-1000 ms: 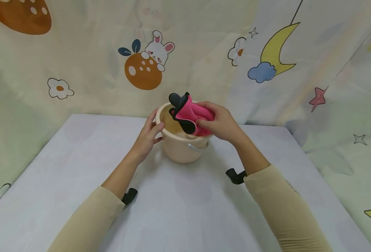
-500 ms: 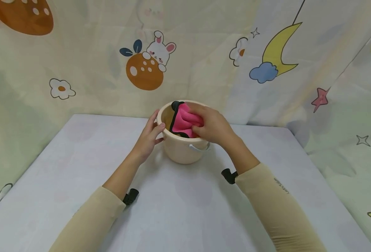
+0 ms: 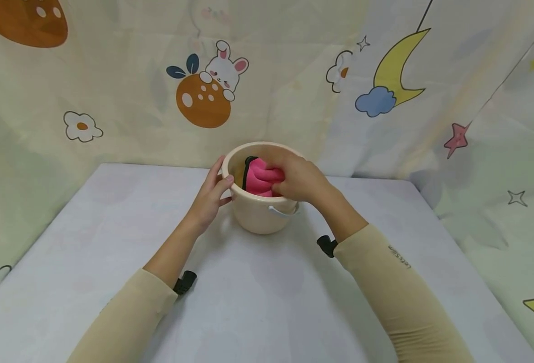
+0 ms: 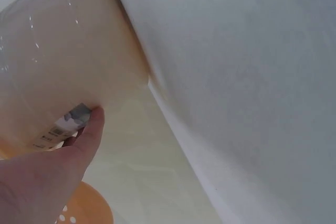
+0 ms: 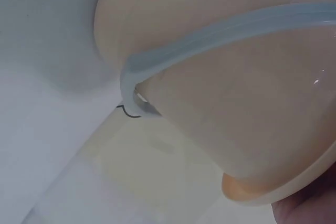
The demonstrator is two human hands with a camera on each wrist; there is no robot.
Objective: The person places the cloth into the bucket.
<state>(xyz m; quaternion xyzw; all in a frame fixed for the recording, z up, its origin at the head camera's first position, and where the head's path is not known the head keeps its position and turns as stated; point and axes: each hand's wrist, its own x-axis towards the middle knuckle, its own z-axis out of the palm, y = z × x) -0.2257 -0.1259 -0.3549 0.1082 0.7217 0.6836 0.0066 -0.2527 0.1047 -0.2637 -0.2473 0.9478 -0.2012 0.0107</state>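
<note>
A cream plastic bucket (image 3: 259, 219) stands upright on the white table. My left hand (image 3: 205, 201) grips its left rim, thumb at the front and fingers along the outer wall. In the left wrist view, a fingertip presses beside a printed label (image 4: 65, 124) on the bucket wall. My right hand (image 3: 300, 179) reaches over the right rim and holds a pink folded fabric item with black edging (image 3: 259, 180) inside the bucket mouth. The lower part of the fabric and some of the right fingertips are hidden by the rim.
The bucket's pale grey handle (image 5: 220, 32) hangs down its front right side. Behind the table (image 3: 267, 302) hangs a cartoon-printed cloth (image 3: 285, 111). A black wrist mount (image 3: 185, 282) sits at the left cuff, another black mount (image 3: 327, 246) at the right cuff.
My right hand has lowered the pink fabric item from above the rim down into the bucket, moving slightly left. The left hand has kept its grip on the rim.
</note>
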